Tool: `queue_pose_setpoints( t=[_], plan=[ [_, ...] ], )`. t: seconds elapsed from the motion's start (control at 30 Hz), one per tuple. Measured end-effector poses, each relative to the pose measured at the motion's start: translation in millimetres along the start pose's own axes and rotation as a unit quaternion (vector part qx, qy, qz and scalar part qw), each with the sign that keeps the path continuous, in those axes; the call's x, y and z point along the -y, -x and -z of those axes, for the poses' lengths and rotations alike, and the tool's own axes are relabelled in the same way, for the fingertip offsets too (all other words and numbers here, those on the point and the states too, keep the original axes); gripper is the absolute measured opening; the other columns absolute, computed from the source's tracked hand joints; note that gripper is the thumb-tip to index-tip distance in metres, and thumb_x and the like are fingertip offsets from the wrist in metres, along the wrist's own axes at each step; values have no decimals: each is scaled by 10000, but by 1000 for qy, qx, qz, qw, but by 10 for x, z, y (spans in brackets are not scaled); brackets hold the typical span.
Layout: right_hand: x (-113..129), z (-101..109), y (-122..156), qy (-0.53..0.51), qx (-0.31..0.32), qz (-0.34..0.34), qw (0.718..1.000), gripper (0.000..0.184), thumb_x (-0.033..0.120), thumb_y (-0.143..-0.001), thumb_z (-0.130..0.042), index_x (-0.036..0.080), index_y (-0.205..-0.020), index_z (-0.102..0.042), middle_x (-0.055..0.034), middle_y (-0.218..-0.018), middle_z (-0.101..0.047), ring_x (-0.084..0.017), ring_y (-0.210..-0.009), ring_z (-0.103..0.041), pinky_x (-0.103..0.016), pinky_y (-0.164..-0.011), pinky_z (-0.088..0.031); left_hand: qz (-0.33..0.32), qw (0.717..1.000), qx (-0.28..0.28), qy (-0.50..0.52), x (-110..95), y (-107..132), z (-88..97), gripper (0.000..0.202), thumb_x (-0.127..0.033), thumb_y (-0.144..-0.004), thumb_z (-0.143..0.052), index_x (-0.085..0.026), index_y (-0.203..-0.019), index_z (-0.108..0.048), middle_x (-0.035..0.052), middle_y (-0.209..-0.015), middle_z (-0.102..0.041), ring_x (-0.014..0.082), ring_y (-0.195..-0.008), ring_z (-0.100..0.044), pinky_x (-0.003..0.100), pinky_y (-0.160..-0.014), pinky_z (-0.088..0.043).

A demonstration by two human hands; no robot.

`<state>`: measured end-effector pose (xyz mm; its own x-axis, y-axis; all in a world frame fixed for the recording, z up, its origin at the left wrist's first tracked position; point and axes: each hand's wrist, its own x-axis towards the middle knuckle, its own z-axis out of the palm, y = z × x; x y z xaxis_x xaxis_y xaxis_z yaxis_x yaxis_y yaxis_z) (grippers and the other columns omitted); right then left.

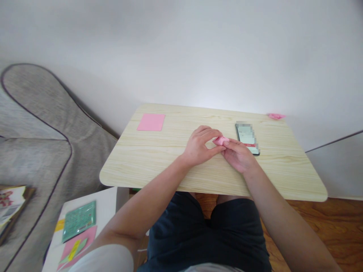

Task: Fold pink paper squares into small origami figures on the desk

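A small folded piece of pink paper [220,141] is held just above the table, between both hands. My left hand [200,144] pinches its left side between thumb and fingers. From the right, my right hand [239,155] grips it with the thumb on top, and its other fingers are partly hidden underneath. The fingertips cover much of the paper, so its exact folded shape cannot be made out. Right behind my right hand lies a phone [246,135] with its screen lit.
A stack or sheet of square pink paper [151,122] lies at the table's [159,158] back left. A crumpled-looking pink paper piece [276,116] rests at the back right corner. Lower left, a white cabinet [106,200] bears a green packet [79,220]. A grey sofa [36,102] stands left.
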<state>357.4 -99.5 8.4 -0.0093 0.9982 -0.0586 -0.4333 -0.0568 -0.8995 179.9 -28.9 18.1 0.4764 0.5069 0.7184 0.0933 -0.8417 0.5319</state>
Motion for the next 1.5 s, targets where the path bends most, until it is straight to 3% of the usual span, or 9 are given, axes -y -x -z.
queue_pose_setpoints(
  t=[0.23,0.5,0.73,1.07,1.5],
  plan=[
    [21,-26,4,-26,24,13,999,60,278,-844,-806,241,-888,-823,-14,-949,-752,-151,-867,-604,-305,-854,-512,-6,1000,-7,4,-33,-4,23,366,-401,-873,-791,-228,-1189,-725,77,-1163,-772,243,-1107,-650,448,-1025,-519],
    [13,-12,3,-52,1,-7,999,67,242,-842,-799,248,-904,-821,-9,-995,-765,-155,-972,-632,-291,-908,-513,-33,999,-28,8,16,-12,-24,323,-352,-856,-818,-240,-1152,-751,71,-1169,-781,226,-1089,-668,446,-1014,-528],
    [0,2,-5,-56,0,-10,998,86,237,-831,-809,247,-916,-818,1,-994,-770,-140,-930,-642,-274,-867,-522,-21,999,-23,-12,2,-6,-24,263,-364,-857,-815,-233,-1082,-780,82,-1154,-783,240,-1091,-670,467,-997,-535],
    [10,8,-28,-57,2,-16,998,83,239,-828,-746,256,-877,-811,-7,-1015,-777,-174,-974,-658,-318,-958,-522,-30,999,-26,-25,11,-2,-31,277,-359,-897,-776,-219,-1135,-752,81,-1135,-786,226,-1054,-682,448,-984,-543],
    [15,8,1,-56,11,-12,998,82,213,-833,-770,240,-897,-814,-11,-1016,-769,-160,-996,-648,-298,-961,-514,-32,999,-16,-39,11,0,-15,289,-396,-905,-762,-219,-1131,-733,68,-1097,-789,223,-1040,-670,423,-962,-536]
  ],
)
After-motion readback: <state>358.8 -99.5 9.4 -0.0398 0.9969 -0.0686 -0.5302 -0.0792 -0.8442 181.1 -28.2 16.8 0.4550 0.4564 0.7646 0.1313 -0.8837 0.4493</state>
